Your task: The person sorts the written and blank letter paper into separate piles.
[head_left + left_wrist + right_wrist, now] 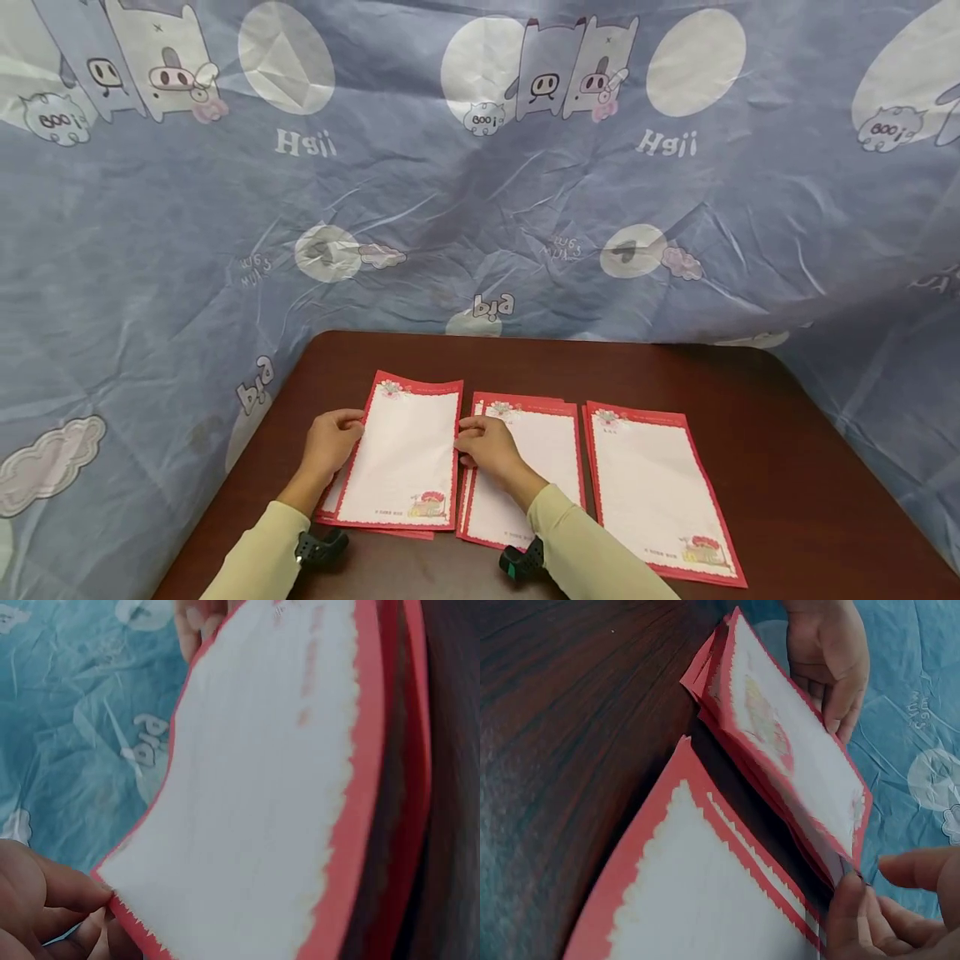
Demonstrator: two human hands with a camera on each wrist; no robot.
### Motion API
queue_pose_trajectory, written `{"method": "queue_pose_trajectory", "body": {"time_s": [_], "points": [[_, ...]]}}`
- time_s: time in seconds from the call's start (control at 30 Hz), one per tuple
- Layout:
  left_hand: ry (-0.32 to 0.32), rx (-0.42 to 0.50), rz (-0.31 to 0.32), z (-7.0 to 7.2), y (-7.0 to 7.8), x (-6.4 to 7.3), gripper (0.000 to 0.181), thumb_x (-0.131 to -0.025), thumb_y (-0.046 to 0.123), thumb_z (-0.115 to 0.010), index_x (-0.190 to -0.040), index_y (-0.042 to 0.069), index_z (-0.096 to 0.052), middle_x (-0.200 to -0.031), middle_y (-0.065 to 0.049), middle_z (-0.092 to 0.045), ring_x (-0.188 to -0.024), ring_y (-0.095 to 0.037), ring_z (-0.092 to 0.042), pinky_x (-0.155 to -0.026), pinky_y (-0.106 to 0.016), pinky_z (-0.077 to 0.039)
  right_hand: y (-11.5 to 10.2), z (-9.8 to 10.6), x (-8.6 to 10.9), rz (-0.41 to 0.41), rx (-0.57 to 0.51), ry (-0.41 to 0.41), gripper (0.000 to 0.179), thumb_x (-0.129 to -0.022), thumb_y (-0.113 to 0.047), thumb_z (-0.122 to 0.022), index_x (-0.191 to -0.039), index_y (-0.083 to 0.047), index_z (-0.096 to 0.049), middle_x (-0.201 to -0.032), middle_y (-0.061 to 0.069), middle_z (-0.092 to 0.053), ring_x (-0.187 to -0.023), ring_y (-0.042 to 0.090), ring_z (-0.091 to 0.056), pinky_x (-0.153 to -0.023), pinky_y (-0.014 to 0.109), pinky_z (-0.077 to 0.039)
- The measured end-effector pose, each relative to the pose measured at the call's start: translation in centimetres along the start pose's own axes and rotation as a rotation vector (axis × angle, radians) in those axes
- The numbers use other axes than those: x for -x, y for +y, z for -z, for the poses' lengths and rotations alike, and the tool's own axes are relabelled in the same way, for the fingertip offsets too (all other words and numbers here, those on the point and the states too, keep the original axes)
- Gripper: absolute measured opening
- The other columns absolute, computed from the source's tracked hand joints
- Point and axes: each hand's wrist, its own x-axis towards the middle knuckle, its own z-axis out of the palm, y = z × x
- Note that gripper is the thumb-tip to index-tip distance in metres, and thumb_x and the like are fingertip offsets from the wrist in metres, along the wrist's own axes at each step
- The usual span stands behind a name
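A red-bordered sheet of letter paper (401, 454) is raised above the left pile, bowed slightly between both hands. My left hand (332, 442) pinches its left edge between thumb and fingers; in the left wrist view the thumb and fingertips (94, 896) meet at that edge. On the opposite edge, my right hand (491, 446) holds the sheet with its fingertips, over the middle pile (543, 450). The right wrist view shows the sheet's edge against the fingers (847, 904), one other finger standing apart. Under the raised sheet, the left pile (408, 533) is mostly hidden.
A third pile of the same red-bordered paper (660, 492) lies to the right on the dark brown table (795, 467). Behind the table hangs a blue cartoon-printed cloth (450, 183). Each wrist wears a black band, the left band (321, 547) near the table's front.
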Motion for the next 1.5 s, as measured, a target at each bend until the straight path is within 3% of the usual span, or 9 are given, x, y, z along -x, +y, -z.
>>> {"method": "queue_pose_trajectory", "body": {"time_s": [0.37,0.57,0.67,0.83,0.97,1.07,1.17,1.3,1.5], "points": [[0.029,-0.111,0.016,0.5,-0.8,-0.1,0.032,-0.094,0.008,-0.062,-0.123,-0.004,-0.068,-0.097,-0.015,-0.068,-0.080,-0.026,-0.056,-0.067,-0.034,-0.042,0.2,0.5,0.4,0.039,0.150,-0.067,0.033,-0.095,-0.006,-0.066,-0.124,0.009,-0.063,-0.095,0.009,-0.069,-0.073,0.020,-0.066,-0.068,0.034,-0.058],[0.012,-0.008,-0.002,-0.8,0.5,0.6,0.037,-0.095,0.010,-0.064,-0.129,-0.006,-0.064,-0.097,-0.012,-0.067,-0.074,-0.017,-0.057,-0.064,-0.028,-0.046,0.5,4.3,2.2,0.061,0.246,-0.007,0.027,-0.096,-0.008,-0.067,-0.118,0.007,-0.068,-0.099,0.009,-0.070,-0.083,0.023,-0.068,-0.070,0.034,-0.059],[-0.066,0.131,-0.039,-2.4,2.0,1.1,0.035,-0.096,0.007,-0.064,-0.128,-0.007,-0.064,-0.098,-0.014,-0.067,-0.079,-0.019,-0.060,-0.065,-0.026,-0.049,0.6,6.8,3.0,0.040,0.267,0.073,0.026,-0.095,-0.007,-0.067,-0.117,0.006,-0.069,-0.097,0.008,-0.071,-0.082,0.024,-0.069,-0.070,0.036,-0.059],[-0.304,0.320,-0.072,-5.2,5.2,2.7,0.037,-0.098,0.005,-0.060,-0.131,-0.012,-0.058,-0.110,-0.022,-0.067,-0.098,-0.031,-0.065,-0.078,-0.036,-0.057,0.2,10.7,4.7,-0.007,0.327,0.178,0.029,-0.097,-0.011,-0.066,-0.121,0.005,-0.068,-0.103,0.008,-0.072,-0.087,0.025,-0.069,-0.075,0.038,-0.059],[-0.467,0.346,-0.104,-7.5,6.5,3.7,0.043,-0.102,0.010,-0.058,-0.137,-0.014,-0.052,-0.119,-0.025,-0.065,-0.111,-0.038,-0.064,-0.089,-0.046,-0.056,0.2,13.2,6.3,-0.021,0.441,0.207,0.033,-0.098,-0.016,-0.066,-0.125,0.004,-0.066,-0.109,0.009,-0.071,-0.091,0.023,-0.069,-0.077,0.037,-0.057],[-0.556,0.292,-0.121,-8.6,7.1,4.3,0.047,-0.104,0.015,-0.057,-0.140,-0.014,-0.048,-0.125,-0.025,-0.063,-0.112,-0.039,-0.063,-0.093,-0.048,-0.053,0.4,14.1,7.0,-0.036,0.496,0.208,0.034,-0.097,-0.017,-0.067,-0.124,0.005,-0.066,-0.106,0.009,-0.071,-0.088,0.021,-0.068,-0.074,0.036,-0.057],[-0.599,0.210,-0.133,-9.1,7.7,4.8,0.051,-0.104,0.020,-0.057,-0.141,-0.014,-0.047,-0.129,-0.026,-0.061,-0.112,-0.038,-0.064,-0.095,-0.051,-0.052,0.7,14.3,7.4,-0.056,0.511,0.211,0.033,-0.097,-0.017,-0.067,-0.122,0.005,-0.066,-0.103,0.008,-0.071,-0.083,0.020,-0.067,-0.072,0.036,-0.056],[-0.586,0.108,-0.149,-9.7,8.2,5.2,0.053,-0.103,0.022,-0.059,-0.139,-0.015,-0.048,-0.130,-0.027,-0.060,-0.113,-0.039,-0.063,-0.095,-0.054,-0.051,0.9,14.4,7.5,-0.065,0.511,0.203,0.032,-0.097,-0.018,-0.068,-0.120,0.004,-0.067,-0.102,0.008,-0.072,-0.080,0.018,-0.067,-0.069,0.035,-0.055],[-0.580,0.102,-0.131,-10.4,8.8,4.9,0.054,-0.102,0.022,-0.061,-0.139,-0.014,-0.047,-0.127,-0.026,-0.063,-0.108,-0.035,-0.066,-0.093,-0.052,-0.052,1.3,14.4,7.5,-0.090,0.413,0.216,0.030,-0.098,-0.015,-0.067,-0.120,0.004,-0.067,-0.108,0.011,-0.072,-0.088,0.021,-0.068,-0.074,0.038,-0.058]]}}
